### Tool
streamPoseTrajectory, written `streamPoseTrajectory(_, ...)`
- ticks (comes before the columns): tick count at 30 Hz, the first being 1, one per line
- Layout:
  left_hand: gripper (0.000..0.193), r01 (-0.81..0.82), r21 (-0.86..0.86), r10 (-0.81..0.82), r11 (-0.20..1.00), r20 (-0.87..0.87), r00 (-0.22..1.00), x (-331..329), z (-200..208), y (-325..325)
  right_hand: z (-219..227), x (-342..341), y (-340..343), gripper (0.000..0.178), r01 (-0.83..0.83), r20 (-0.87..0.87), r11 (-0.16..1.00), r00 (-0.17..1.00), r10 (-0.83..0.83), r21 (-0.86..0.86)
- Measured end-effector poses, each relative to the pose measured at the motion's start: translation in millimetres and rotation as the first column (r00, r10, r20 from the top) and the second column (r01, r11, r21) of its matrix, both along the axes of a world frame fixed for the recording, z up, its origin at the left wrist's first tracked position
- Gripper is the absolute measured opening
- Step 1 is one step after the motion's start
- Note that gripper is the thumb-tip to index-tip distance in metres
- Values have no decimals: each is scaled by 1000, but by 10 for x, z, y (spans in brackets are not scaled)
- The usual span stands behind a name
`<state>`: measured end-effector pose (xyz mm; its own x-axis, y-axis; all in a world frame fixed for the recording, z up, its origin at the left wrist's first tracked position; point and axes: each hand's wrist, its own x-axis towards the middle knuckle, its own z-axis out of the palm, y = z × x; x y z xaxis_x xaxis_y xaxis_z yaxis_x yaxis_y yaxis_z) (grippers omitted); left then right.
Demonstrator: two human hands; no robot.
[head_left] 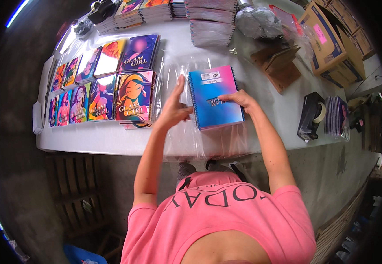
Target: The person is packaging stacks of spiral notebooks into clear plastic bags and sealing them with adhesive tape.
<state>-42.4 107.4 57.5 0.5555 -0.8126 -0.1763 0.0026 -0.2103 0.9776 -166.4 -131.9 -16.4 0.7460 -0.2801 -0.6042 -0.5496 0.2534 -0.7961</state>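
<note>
A stack of spiral notebooks with a blue-and-pink cover (215,90) lies in front of me on a sheet of clear plastic film (186,141). My right hand (239,99) grips the stack at its right edge, thumb flat on the top cover and the other fingers mostly hidden by the edge. Just left of the coil binding, my left hand (175,108) is over the film, fingers apart and one stretched away from me. Whether its fingertips touch the film or the binding I cannot tell.
Rows of illustrated notebooks (133,97) cover the table's left side. Wrapped stacks (210,33) stand at the back. To the right are a brown wooden piece (279,66), a cardboard box (332,48), a black tape dispenser (310,116) and another notebook stack (335,116).
</note>
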Motion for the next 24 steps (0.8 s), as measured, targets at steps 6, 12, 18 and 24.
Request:
streamPoseTrajectory(6,108,89,140,-133,986,349,928,-377,-374,-771,55,-9,74,44,47,-45,996,998,-50,-70)
streamPoseTrajectory(12,110,140,227,-193,964,231,953,-389,-420,-896,-32,-43,50,60,3,-78,980,997,-19,-200)
streamPoseTrajectory(18,133,263,13,-254,965,-217,943,-346,-297,-841,-42,-47,331,117,121,53,797,992,-111,-592)
streamPoseTrajectory(24,99,147,-115,-175,982,-301,937,-85,-408,-656,64,-48,560,99,-103,-144,628,989,-15,-772)
